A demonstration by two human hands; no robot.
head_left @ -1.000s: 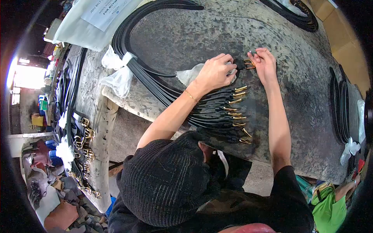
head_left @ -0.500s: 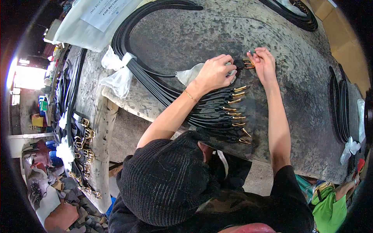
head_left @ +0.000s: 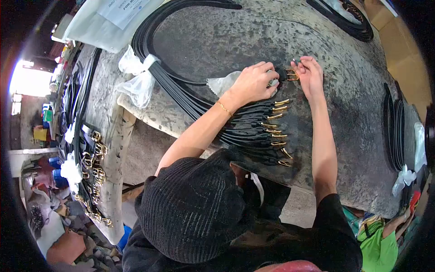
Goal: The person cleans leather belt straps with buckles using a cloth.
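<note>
My left hand [head_left: 257,81] is closed over the buckle end of a black belt [head_left: 282,75], with a pale cloth [head_left: 222,84] partly under the palm. Its gold-coloured buckle [head_left: 292,75] sticks out past those fingers, facing the other hand. Beside the buckle, my right hand [head_left: 311,76] has its thumb and fingers pinched together. A tiny shiny tip shows at them, too small to name. Nearer my body lies a bundle of black belts [head_left: 244,120], their gold buckles [head_left: 280,130] lined up in a row on the dark table.
White plastic ties the belt bundle [head_left: 142,75]. A labelled white packet [head_left: 97,25] lies at upper left. More coiled belts sit at the top right [head_left: 346,20] and right [head_left: 398,131]. Buckled belts [head_left: 93,167] hang left. A person in green [head_left: 380,247] is at lower right.
The view has shifted slightly. Both hands stay at the same buckle, and the buckle appears turned a little in the grip.
</note>
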